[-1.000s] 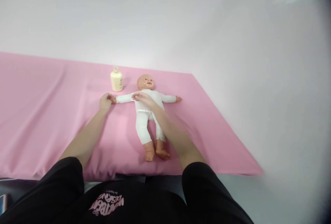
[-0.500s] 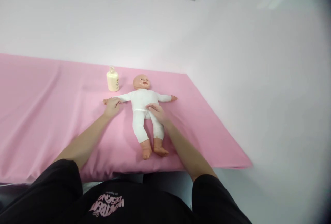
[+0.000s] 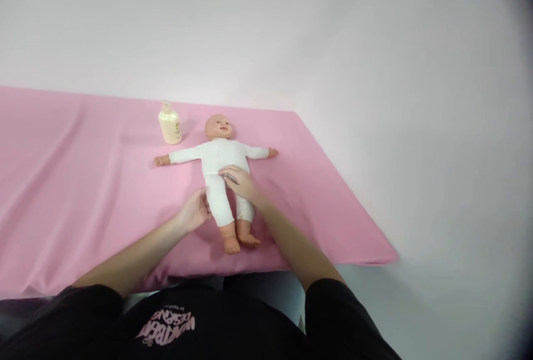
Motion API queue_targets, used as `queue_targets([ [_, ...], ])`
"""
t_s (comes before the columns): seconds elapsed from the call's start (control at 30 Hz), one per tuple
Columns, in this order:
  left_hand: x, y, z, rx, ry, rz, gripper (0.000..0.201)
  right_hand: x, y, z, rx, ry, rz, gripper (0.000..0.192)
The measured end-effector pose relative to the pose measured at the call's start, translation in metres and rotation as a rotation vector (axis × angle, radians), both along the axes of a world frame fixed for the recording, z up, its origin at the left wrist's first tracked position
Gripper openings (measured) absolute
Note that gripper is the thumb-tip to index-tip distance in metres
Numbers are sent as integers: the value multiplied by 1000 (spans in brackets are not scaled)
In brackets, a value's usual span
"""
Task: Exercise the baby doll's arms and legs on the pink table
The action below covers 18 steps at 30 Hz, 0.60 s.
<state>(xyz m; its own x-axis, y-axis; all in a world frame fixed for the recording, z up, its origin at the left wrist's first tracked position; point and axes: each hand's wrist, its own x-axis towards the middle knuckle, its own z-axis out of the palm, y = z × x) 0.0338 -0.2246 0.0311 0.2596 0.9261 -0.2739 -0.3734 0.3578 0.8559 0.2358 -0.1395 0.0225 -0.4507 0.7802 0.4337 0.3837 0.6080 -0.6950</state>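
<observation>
We see from one head-worn camera, looking forward and down across our black shirt [image 3: 175,324] at the pink sheet [image 3: 75,182], fairly near. The white wall [image 3: 250,33] fills the top. No second view overlaps it.
</observation>
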Motion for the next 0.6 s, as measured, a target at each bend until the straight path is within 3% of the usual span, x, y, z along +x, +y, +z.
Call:
queue_targets([
  [0.1, 9, -30, 11, -223, -204, -188, 41, 5, -9, 0, -2, -69, 36, 37],
  [0.2, 11, -43, 15, -201, -287, -309, 41, 14, -24, 3, -1, -115, 53, 53],
  [0.33, 3, -42, 14, -185, -312, -267, 40, 23, -48, 18, 67, -101, 114, 62],
  [0.5, -2, -47, 8, -181, -256, -217, 45, 14, -86, 32, 307, -199, 421, 81],
  [0.6, 0, -54, 7, -196, -236, -256, 44, 5, -102, 32, 315, -281, 408, 71],
])
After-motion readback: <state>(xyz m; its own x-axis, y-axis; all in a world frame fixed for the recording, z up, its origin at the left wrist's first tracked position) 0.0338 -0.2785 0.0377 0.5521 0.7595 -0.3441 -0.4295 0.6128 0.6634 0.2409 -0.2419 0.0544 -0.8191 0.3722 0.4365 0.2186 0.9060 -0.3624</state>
